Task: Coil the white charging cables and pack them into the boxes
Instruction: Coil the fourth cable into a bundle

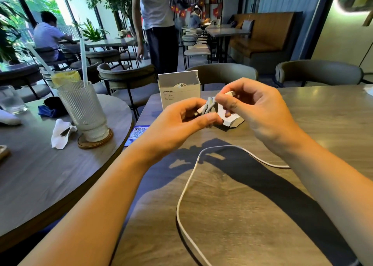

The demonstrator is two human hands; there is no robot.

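Coiled cable point(211, 107) gripped by both hands, upright box point(179, 96) open

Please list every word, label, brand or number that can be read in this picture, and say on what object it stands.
"UGREEN": on the front of the upright white box.
Small lines under that brand: too small to read.
QR code card on the table edge: a code only, its text blurred.

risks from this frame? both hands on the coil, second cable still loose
1. The coiled white cable is only pinched between the left hand and right hand; loosening either could let it spring open.
2. The loose white cable runs under the right forearm and could be dragged.
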